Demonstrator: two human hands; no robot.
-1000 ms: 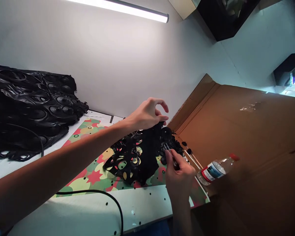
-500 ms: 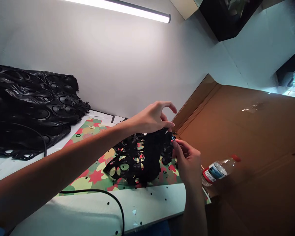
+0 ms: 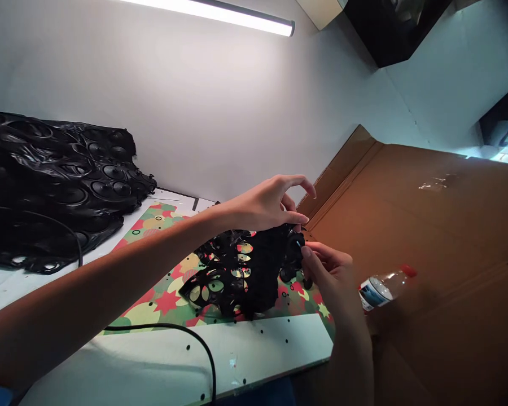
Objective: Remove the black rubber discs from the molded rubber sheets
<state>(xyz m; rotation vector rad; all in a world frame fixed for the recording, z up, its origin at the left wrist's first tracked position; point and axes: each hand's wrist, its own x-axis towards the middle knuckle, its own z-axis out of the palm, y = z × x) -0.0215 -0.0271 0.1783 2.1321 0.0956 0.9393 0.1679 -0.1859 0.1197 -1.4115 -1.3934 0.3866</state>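
Note:
A black plastic sheet full of punched round holes [image 3: 237, 273] lies crumpled on a bright floral mat [image 3: 161, 299]. My left hand [image 3: 266, 206] pinches the sheet's raised upper edge with thumb and lower fingers, index curled above. My right hand [image 3: 328, 270] presses its closed fingers against the sheet's right edge, on a small black round piece [image 3: 295, 248]. Whether it also holds a tool is hidden.
A pile of black moulded sheets [image 3: 55, 186] fills the left of the white table [image 3: 254, 349]. A black cable [image 3: 186, 332] loops over the front. A large brown cardboard box [image 3: 427, 237] stands open at right, with a water bottle [image 3: 383, 287] lying by it.
My right hand rose from the mat to the sheet's right edge, and the thin metal tool it held is no longer visible. My left hand shifted slightly right, lifting the sheet.

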